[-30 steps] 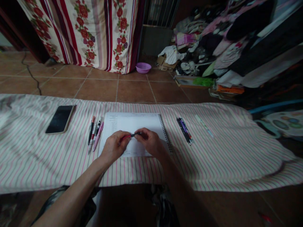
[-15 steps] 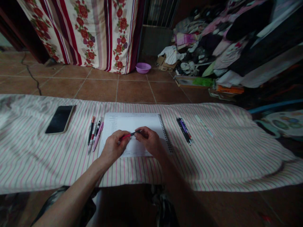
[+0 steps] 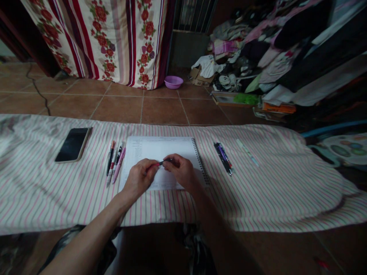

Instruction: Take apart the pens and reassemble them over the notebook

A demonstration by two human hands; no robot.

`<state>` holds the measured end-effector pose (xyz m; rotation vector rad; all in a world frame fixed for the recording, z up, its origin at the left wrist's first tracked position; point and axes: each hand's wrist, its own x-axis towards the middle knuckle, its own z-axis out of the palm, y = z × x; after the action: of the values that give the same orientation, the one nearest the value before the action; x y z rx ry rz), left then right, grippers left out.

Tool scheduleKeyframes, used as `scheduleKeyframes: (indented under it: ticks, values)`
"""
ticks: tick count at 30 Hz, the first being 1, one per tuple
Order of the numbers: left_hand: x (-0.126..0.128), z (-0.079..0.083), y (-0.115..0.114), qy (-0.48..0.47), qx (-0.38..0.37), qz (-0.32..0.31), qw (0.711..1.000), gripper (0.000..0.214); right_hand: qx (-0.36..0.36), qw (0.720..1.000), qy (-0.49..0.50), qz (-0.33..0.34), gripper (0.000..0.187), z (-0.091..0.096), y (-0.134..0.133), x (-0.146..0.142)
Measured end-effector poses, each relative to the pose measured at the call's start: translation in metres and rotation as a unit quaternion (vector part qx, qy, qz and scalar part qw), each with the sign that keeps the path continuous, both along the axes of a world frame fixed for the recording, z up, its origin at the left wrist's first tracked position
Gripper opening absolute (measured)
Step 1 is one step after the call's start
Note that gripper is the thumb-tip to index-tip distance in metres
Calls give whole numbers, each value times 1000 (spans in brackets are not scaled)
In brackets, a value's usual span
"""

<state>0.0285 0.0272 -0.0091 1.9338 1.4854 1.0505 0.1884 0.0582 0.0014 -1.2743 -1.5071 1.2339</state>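
Note:
Between my two hands, above the notebook, is a slim black and pink pen [image 3: 162, 163], mostly covered by fingers. My left hand [image 3: 141, 173] is closed on its pink end. The fingertips of my right hand [image 3: 181, 169] pinch the black end. Beneath them lies an open spiral notebook [image 3: 166, 147] with a blank white middle and faint print along its left side; its coil runs down the right edge. Several pens [image 3: 115, 164] lie together left of the notebook. To its right rest a few dark and purple pens [image 3: 223, 157].
A phone [image 3: 73, 145] lies at the left on the striped cloth [image 3: 266, 194]. A pale, thin stick-like item [image 3: 247, 152] is at the right. Beyond are the tiled floor, a purple basin [image 3: 173, 82], a floral curtain [image 3: 120, 46] and piled clothes [image 3: 252, 53].
My left fingers have slid toward my right hand along the pen, so less of its pink part shows. My right hand has stayed nearly still.

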Motion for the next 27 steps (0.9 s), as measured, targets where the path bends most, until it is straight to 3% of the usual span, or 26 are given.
scheduleKeyframes:
  ticks: [27]
  values:
    - [0,3,-1,16,1,4,1000,14,16,999,-6,37,14,-3,2,4]
